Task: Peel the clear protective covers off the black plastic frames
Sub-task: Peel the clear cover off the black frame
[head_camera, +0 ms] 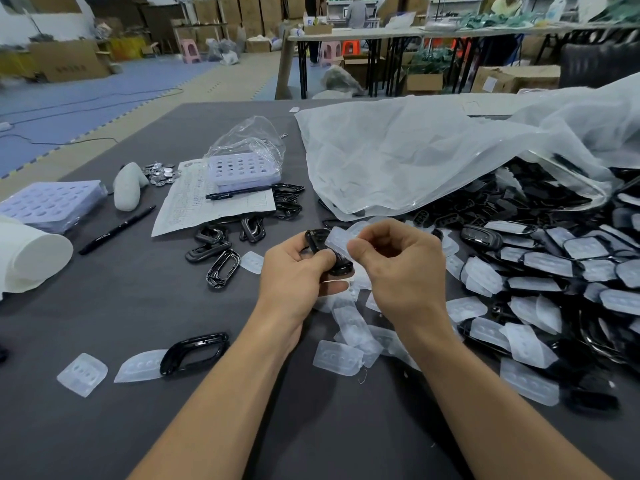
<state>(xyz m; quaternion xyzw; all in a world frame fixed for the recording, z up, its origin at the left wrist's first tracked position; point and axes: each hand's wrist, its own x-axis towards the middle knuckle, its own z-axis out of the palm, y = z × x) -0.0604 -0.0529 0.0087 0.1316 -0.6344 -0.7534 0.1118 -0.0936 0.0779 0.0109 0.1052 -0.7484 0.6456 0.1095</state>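
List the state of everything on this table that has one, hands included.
left hand: grips the held frame
right hand: pinches the clear cover
clear cover: partly lifted off the held frame
pile of frames: on the right, most still covered
bare frames: covers off, lying left of the hands
loose covers: off, scattered on the table
big plastic bag: open, frames spilling out
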